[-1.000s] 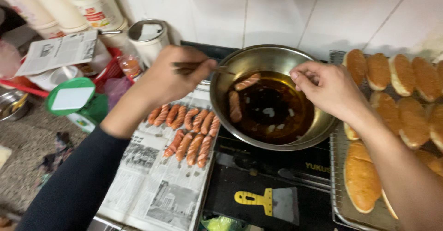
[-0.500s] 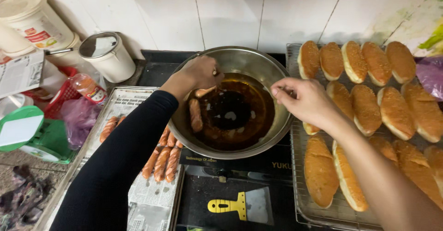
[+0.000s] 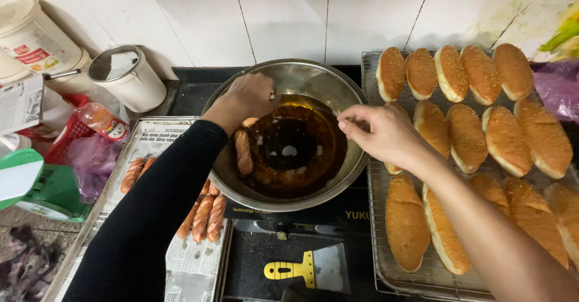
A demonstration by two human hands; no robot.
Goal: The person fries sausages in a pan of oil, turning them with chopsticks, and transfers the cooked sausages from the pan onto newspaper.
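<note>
Nearest lies a yellow-handled scraper [image 3: 304, 270] on the dark cooktop [image 3: 253, 260], with a newspaper-lined tray [image 3: 151, 139] of fried sausages [image 3: 205, 214] to its left and a wire rack [image 3: 386, 266] of crusted buns [image 3: 405, 223] to its right. Beyond the scraper sits the steel pan [image 3: 289, 76] of dark oil, and one sausage [image 3: 243, 152] lies in the oil near the pan's left wall. The left hand [image 3: 244, 100] hangs over that left side, its grip curled narrow with the fingertips down close to a pale piece at the oil's edge; whether it actually pinches anything I cannot tell. The right hand [image 3: 380, 134] hovers over the right rim, thumb and forefinger pinched together, holding nothing that shows. To work well here, I judge the fingers should stay above the oil and any piece should go in low and gently, away from the wrist. Farther left stand a lidded white pot [image 3: 129, 79] and a white tub [image 3: 33, 36] against the tiled wall [image 3: 277, 12].
</note>
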